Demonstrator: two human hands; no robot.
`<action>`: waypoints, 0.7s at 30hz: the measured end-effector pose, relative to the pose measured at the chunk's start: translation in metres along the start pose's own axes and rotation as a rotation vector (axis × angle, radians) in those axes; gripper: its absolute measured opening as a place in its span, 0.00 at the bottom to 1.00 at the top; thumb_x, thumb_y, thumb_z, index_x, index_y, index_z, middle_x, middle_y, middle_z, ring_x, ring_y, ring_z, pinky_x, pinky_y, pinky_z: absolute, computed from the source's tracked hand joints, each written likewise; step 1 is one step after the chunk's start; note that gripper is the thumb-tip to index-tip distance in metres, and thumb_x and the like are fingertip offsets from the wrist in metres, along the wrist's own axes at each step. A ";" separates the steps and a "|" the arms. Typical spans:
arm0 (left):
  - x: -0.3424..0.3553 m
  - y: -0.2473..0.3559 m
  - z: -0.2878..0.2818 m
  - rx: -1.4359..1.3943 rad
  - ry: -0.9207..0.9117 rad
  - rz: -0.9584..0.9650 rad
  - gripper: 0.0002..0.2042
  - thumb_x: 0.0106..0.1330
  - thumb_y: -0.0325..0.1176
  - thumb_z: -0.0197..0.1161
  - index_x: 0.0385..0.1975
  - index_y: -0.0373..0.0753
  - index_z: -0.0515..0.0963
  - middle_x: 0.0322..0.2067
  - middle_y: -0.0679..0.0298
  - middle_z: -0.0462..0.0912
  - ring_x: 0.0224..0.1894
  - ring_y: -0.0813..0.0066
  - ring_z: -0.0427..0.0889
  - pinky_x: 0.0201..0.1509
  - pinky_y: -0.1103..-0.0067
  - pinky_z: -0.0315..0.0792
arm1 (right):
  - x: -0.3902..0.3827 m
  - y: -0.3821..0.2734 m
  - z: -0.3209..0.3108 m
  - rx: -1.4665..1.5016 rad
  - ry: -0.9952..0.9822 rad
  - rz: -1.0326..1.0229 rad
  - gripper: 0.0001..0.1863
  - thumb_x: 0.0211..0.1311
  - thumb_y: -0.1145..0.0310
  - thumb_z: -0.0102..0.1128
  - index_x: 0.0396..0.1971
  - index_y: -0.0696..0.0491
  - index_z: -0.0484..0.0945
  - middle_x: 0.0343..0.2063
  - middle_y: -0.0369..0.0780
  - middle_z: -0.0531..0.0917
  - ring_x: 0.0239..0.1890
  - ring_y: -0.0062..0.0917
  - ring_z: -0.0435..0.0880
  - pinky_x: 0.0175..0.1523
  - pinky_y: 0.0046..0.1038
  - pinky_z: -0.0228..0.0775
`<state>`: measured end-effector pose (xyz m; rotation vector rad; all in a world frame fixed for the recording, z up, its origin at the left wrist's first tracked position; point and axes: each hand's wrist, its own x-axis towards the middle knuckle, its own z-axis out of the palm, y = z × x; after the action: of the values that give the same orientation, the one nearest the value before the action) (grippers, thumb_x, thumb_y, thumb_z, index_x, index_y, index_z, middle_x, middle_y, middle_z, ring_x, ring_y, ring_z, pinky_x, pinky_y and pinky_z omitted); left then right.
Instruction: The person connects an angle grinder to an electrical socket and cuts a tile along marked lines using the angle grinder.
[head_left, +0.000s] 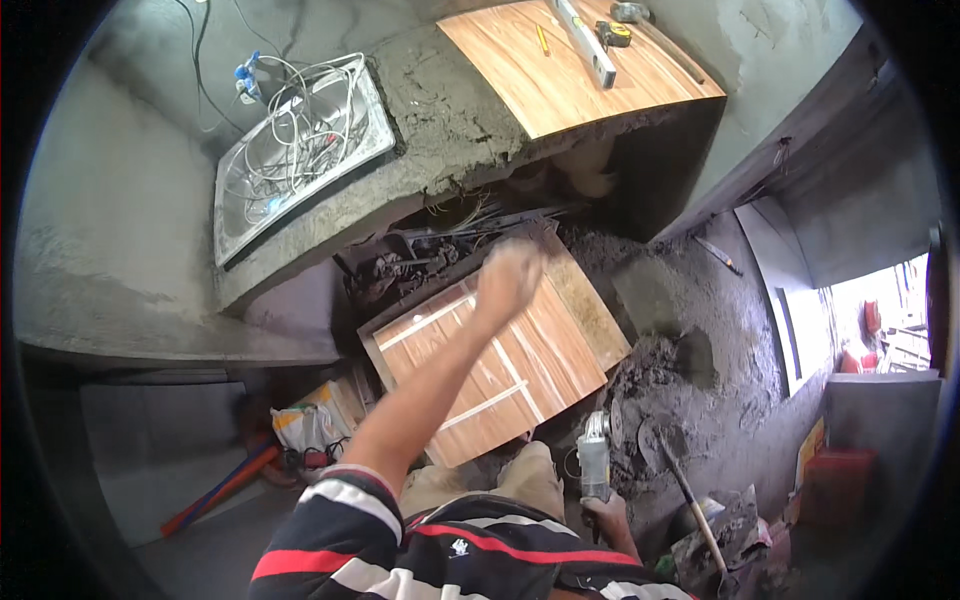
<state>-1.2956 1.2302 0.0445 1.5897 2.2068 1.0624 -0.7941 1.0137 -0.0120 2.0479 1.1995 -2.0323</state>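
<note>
My left hand [512,275], blurred, is over the far part of a wood-grain tile [555,365]; its fingers do not show clearly. White lines cross the tile's face, and a rough tan strip [590,310] runs along its right side. Whether the hand touches the tile, I cannot tell. Low on the right, my right hand [612,520] is closed round the body of an angle grinder [594,460]. The grinder's head points away from me, beside the tile's near right corner, with the disc [614,425] to its right.
A cement counter [440,110] holds a steel sink [230,200] full of tangled cable. Wood-grain tile [510,60] on it carries a level [585,45], tape measure [613,34], hammer [655,40] and yellow pencil [542,40]. Wet mortar, a shovel [690,490] and red-blue tool [222,490] lie around.
</note>
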 end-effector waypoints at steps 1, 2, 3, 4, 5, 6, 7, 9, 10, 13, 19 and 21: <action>-0.068 -0.021 0.016 -0.188 -0.123 -0.105 0.16 0.72 0.44 0.63 0.44 0.36 0.86 0.47 0.45 0.88 0.52 0.45 0.86 0.56 0.58 0.79 | 0.000 -0.004 0.008 0.042 -0.054 -0.061 0.20 0.52 0.63 0.76 0.43 0.58 0.86 0.32 0.34 0.86 0.33 0.19 0.82 0.41 0.28 0.77; -0.129 -0.046 0.029 -0.223 -0.472 -0.160 0.19 0.72 0.49 0.62 0.44 0.36 0.86 0.48 0.47 0.88 0.51 0.46 0.86 0.55 0.58 0.79 | -0.001 -0.010 0.018 0.085 -0.105 -0.121 0.21 0.52 0.64 0.76 0.45 0.58 0.85 0.33 0.34 0.86 0.33 0.18 0.82 0.41 0.28 0.77; -0.167 -0.035 0.026 -0.360 -0.851 -0.255 0.22 0.71 0.51 0.63 0.47 0.37 0.86 0.48 0.48 0.88 0.52 0.48 0.86 0.57 0.59 0.78 | -0.007 -0.014 0.029 0.088 -0.091 -0.112 0.21 0.52 0.64 0.76 0.45 0.58 0.85 0.33 0.34 0.86 0.33 0.18 0.82 0.41 0.28 0.77; -0.202 -0.020 0.018 -0.378 -0.970 -0.207 0.24 0.68 0.53 0.65 0.49 0.37 0.86 0.48 0.48 0.88 0.53 0.50 0.86 0.58 0.60 0.77 | -0.019 -0.024 0.044 0.103 -0.053 -0.130 0.19 0.53 0.67 0.73 0.45 0.57 0.85 0.32 0.34 0.85 0.31 0.19 0.82 0.38 0.27 0.76; -0.229 -0.010 0.014 -0.481 -1.137 -0.182 0.30 0.67 0.57 0.66 0.52 0.33 0.84 0.52 0.45 0.87 0.55 0.49 0.85 0.60 0.59 0.76 | -0.028 -0.032 0.059 0.113 -0.020 -0.150 0.17 0.54 0.71 0.70 0.45 0.56 0.84 0.32 0.34 0.84 0.29 0.19 0.82 0.36 0.26 0.76; -0.273 -0.016 0.024 -0.548 -1.067 -0.162 0.37 0.67 0.63 0.66 0.55 0.28 0.81 0.54 0.41 0.85 0.56 0.48 0.84 0.62 0.59 0.75 | -0.031 -0.036 0.068 0.070 -0.073 -0.189 0.19 0.55 0.71 0.70 0.48 0.57 0.83 0.34 0.33 0.84 0.32 0.18 0.82 0.39 0.26 0.77; -0.277 0.006 0.005 -0.614 -1.149 -0.179 0.41 0.66 0.66 0.65 0.58 0.27 0.78 0.55 0.41 0.84 0.57 0.51 0.83 0.63 0.62 0.75 | -0.042 -0.044 0.083 0.077 -0.049 -0.175 0.19 0.55 0.71 0.70 0.48 0.57 0.83 0.34 0.33 0.84 0.32 0.18 0.82 0.39 0.26 0.77; -0.300 0.020 -0.007 -0.729 -1.177 -0.299 0.38 0.65 0.62 0.70 0.58 0.30 0.79 0.52 0.47 0.85 0.56 0.58 0.83 0.63 0.66 0.75 | -0.070 -0.068 0.119 -0.035 -0.010 -0.302 0.19 0.54 0.69 0.75 0.45 0.58 0.84 0.35 0.36 0.87 0.37 0.19 0.83 0.46 0.28 0.77; -0.313 0.027 -0.008 -0.961 -0.998 -0.421 0.36 0.65 0.55 0.74 0.63 0.32 0.74 0.54 0.52 0.83 0.57 0.61 0.82 0.65 0.67 0.74 | -0.072 -0.059 0.135 -0.052 0.023 -0.329 0.19 0.53 0.67 0.75 0.43 0.59 0.83 0.34 0.37 0.87 0.36 0.20 0.83 0.46 0.29 0.78; -0.328 0.036 -0.032 -1.345 -0.630 -0.663 0.35 0.65 0.41 0.78 0.68 0.36 0.69 0.55 0.61 0.80 0.55 0.68 0.81 0.63 0.70 0.75 | -0.095 -0.070 0.190 -0.087 0.074 -0.422 0.20 0.52 0.65 0.76 0.42 0.59 0.82 0.34 0.38 0.87 0.36 0.22 0.84 0.45 0.31 0.77; -0.337 0.027 -0.109 -1.600 -0.334 -0.962 0.26 0.63 0.28 0.79 0.57 0.40 0.71 0.45 0.67 0.79 0.46 0.77 0.81 0.48 0.77 0.80 | -0.111 -0.088 0.260 -0.276 0.171 -0.445 0.25 0.47 0.59 0.78 0.42 0.60 0.81 0.32 0.45 0.88 0.35 0.32 0.87 0.45 0.37 0.79; -0.342 0.028 -0.112 -1.490 -0.244 -0.954 0.25 0.63 0.29 0.79 0.54 0.39 0.70 0.41 0.67 0.79 0.41 0.76 0.82 0.45 0.77 0.80 | -0.108 -0.092 0.270 -0.298 0.186 -0.449 0.27 0.46 0.58 0.79 0.41 0.60 0.81 0.32 0.47 0.88 0.36 0.34 0.88 0.46 0.38 0.79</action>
<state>-1.2045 0.8820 0.0659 -0.0151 1.0206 1.3874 -1.0548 0.8877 0.0844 1.9885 2.0133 -1.6818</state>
